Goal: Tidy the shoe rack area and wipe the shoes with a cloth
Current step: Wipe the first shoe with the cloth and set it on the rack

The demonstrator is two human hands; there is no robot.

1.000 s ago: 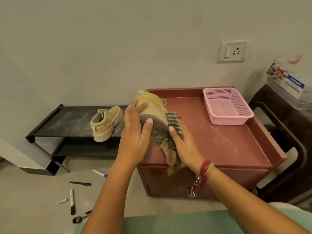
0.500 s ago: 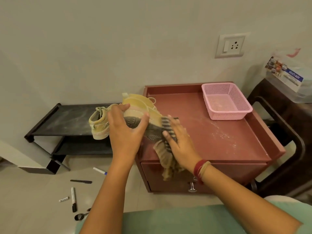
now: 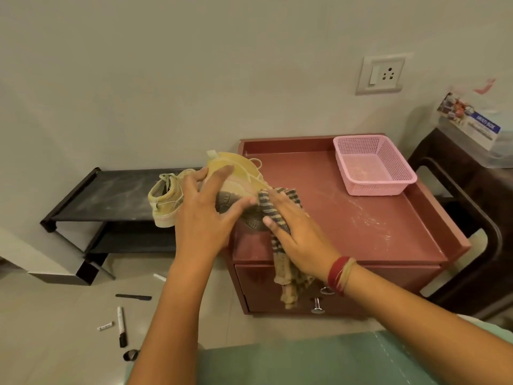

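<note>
My left hand (image 3: 205, 215) grips a yellow shoe (image 3: 236, 173) tipped on its side over the left edge of the red cabinet, thumb across its grey sole (image 3: 230, 200). With its thumb pinching the fabric, my right hand (image 3: 297, 234) holds a striped cloth (image 3: 286, 276) and presses it against the sole's front part. The loose end of the cloth hangs down over the drawer front. A second yellow shoe (image 3: 166, 201) stands on the top shelf of the black shoe rack (image 3: 111, 195), just left of my left hand.
The red cabinet (image 3: 361, 218) carries a pink basket (image 3: 372, 165) at its back right. Markers (image 3: 121, 326) and a black pen (image 3: 133, 296) lie on the floor below the rack. A dark chair (image 3: 477, 218) stands right of the cabinet.
My left hand has shifted its grip and turned the shoe a little to the left. My right hand has slid the cloth along the sole.
</note>
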